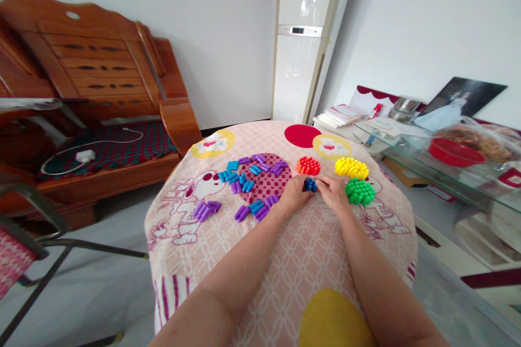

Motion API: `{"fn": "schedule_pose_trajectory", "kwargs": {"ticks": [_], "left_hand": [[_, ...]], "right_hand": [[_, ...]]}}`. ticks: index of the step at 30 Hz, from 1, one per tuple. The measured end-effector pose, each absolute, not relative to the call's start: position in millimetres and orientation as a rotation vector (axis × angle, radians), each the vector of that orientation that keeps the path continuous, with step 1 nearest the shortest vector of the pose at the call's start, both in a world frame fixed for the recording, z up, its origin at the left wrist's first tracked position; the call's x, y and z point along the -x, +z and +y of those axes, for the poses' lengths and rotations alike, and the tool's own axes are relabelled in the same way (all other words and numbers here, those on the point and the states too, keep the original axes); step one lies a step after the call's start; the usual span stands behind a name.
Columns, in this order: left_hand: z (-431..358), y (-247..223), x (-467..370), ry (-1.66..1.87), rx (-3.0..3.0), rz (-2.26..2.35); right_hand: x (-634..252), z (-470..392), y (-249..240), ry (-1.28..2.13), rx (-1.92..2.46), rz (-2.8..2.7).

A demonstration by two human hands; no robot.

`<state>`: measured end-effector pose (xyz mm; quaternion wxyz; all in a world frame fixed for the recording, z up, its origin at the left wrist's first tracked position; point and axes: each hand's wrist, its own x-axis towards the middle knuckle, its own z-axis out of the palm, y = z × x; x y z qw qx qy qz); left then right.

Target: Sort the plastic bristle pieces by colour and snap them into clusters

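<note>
On the round table, my left hand curls around the left side of a small upright bunch of blue plastic pieces. From the other side, my right hand presses its closed fingers against the same bunch; they partly hide it. Just beyond stands a red bunch of short rod-like pieces. To the right are a yellow bunch and a green bunch, both packed upright. Loose purple pieces and loose blue pieces lie flat in small groups on the left.
A patterned cloth covers the table. At left are a wooden bench and a metal-framed chair. To the right, a glass shelf holds a red bowl. A tall white air conditioner stands behind.
</note>
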<state>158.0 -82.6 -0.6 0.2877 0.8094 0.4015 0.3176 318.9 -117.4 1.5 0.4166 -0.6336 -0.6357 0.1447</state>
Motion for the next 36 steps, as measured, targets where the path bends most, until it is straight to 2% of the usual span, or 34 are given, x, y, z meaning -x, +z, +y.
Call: {"fn": "schedule_pose_trajectory", "kwargs": {"ticks": [7, 12, 17, 20, 25, 36], "left_hand": [[-72.6, 11.7, -145.7, 0.89, -2.177, 1.117], [-45.4, 25.4, -97.9, 1.069, -2.214, 1.507], [-28.5, 14.5, -57.9, 0.722, -2.244, 1.864], [-29.7, 11.2, -52.9, 0.613, -2.301, 1.877], [-35.6, 24.1, -60.6, 0.66, -2.21, 1.903], [-70.9, 29.1, -133.9, 0.681, -2.288, 1.562]], "right_hand": [[-326.0, -112.3, -7.9, 0.452, 1.605, -1.451], [-324.3, -113.6, -5.8, 0.488, 1.598, -1.418], [-322.3, -114.7, -4.2, 0.483, 1.607, -1.42], [-322.9, -114.3, -5.3, 0.499, 1.602, -1.419], [-323.8, -113.6, -7.0, 0.491, 1.614, -1.424], [-322.7, -113.7, -6.6, 0.491, 1.613, -1.43]]}}
